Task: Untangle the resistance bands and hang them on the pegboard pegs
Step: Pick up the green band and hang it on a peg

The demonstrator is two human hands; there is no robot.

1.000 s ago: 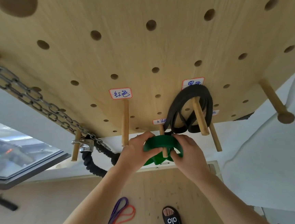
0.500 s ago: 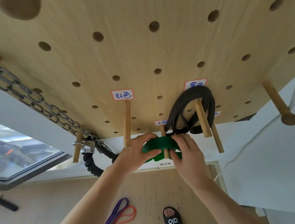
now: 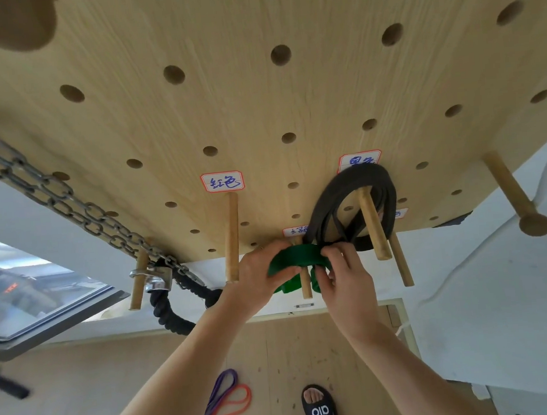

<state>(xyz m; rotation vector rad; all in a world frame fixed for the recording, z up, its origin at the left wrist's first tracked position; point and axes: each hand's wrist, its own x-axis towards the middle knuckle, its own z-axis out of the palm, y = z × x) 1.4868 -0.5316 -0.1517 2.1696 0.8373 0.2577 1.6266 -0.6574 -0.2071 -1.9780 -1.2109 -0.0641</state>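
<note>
Green resistance band (image 3: 298,258) looped over wooden peg (image 3: 305,285), gripped by curled fingers of left hand (image 3: 261,276) and right hand (image 3: 346,275).

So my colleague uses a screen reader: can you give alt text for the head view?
Both hands, left hand and right hand, grip a folded green resistance band over a wooden peg on a pale wooden pegboard; a black band hangs alongside.

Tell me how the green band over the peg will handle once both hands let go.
The flat green rubber band probably stays floppy: it bends over the short wooden peg between left hand and right hand. Likely light, since fingers alone hold it. Folds may slump.
</note>
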